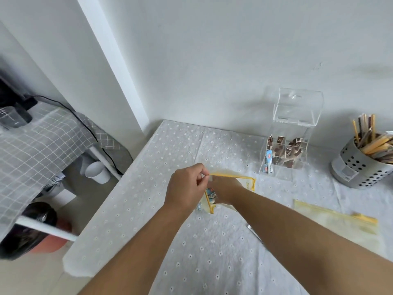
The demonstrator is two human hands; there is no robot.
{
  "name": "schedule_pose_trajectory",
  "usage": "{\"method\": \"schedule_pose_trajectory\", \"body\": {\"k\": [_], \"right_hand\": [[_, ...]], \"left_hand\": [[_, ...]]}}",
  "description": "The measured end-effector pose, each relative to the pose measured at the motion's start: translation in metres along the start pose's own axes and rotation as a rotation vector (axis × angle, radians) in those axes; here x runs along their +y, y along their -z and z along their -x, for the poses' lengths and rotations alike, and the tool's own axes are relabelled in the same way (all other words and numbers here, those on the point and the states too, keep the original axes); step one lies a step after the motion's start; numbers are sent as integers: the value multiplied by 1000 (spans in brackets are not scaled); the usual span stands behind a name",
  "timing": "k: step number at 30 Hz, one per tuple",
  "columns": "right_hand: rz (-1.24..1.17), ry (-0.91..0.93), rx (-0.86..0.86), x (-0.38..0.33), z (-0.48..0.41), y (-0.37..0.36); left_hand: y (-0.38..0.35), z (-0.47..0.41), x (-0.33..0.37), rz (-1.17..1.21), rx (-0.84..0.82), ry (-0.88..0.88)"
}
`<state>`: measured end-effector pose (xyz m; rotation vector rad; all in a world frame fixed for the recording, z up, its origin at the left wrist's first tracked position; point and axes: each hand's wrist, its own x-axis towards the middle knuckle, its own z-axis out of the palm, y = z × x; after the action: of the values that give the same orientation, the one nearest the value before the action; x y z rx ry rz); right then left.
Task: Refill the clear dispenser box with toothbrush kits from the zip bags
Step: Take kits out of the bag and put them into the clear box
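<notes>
A clear zip bag with a yellow rim (pixel 244 178) stands open at the middle of the table. My left hand (pixel 187 188) pinches its rim at the near corner. My right hand (pixel 223 190) is reached inside the bag; its fingers are hidden, so what they hold cannot be told. A few blue-and-white toothbrush kits (pixel 210 195) show through the bag's side. The clear dispenser box (pixel 295 111) stands at the back right with its lid raised, holding brown-and-white kits low inside. A second zip bag (pixel 336 220) lies flat to the right.
A perforated metal cup (pixel 359 167) of wrapped sticks stands at the far right. The table wears a white eyelet cloth (pixel 148 209); its left edge drops to the floor. A side shelf with a grey checked cloth (pixel 38 145), a white cup and a dark bin sit left.
</notes>
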<state>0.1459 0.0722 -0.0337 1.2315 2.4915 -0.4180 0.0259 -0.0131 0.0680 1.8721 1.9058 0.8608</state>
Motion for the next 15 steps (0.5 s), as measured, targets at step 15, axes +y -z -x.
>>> {"method": "schedule_pose_trajectory", "body": {"k": [15], "right_hand": [[-200, 28, -54, 1, 11, 23]], "left_hand": [[-3, 1, 1, 29, -7, 1]]}}
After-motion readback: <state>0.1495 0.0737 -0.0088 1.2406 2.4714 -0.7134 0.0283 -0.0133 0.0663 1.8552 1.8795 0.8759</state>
